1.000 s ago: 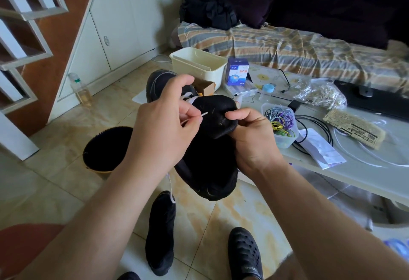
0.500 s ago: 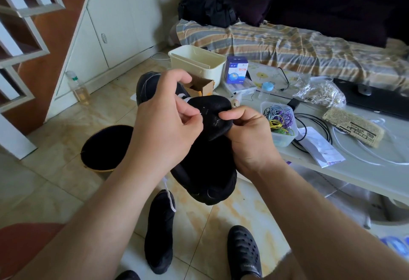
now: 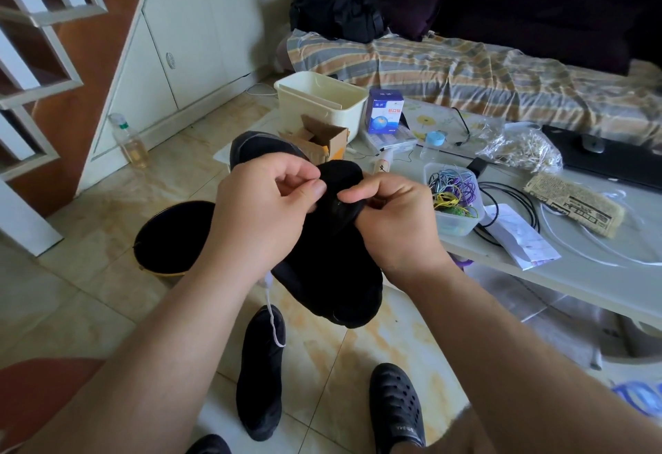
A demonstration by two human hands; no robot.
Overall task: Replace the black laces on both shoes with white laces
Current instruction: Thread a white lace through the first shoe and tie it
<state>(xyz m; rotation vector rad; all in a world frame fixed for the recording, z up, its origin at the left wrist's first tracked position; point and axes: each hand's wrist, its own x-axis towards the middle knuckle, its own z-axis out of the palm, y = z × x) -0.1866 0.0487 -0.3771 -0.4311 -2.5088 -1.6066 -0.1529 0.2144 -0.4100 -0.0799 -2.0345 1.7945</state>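
Note:
I hold a black shoe (image 3: pixel 329 274) in the air in front of me, heel end low and toe pointing away. My right hand (image 3: pixel 394 217) grips its black tongue flap near the top. My left hand (image 3: pixel 258 213) pinches a white lace against the shoe; the lace tip is hidden between my fingers. The loose end of the white lace (image 3: pixel 273 321) hangs down below my left wrist. The second black shoe (image 3: pixel 259 374) lies on the tiled floor beneath.
A black bucket (image 3: pixel 168 235) stands on the floor at left. The grey table (image 3: pixel 587 274) at right carries a tub of coloured bands (image 3: pixel 453 202), cables, papers, a blue box (image 3: pixel 385 111) and a cream bin (image 3: pixel 315 102). My foot wears a black clog (image 3: pixel 396 407).
The white lace tip that stuck out between my left fingers has vanished into the pinch. Both hands and the shoe have dropped slightly and drawn closer together.

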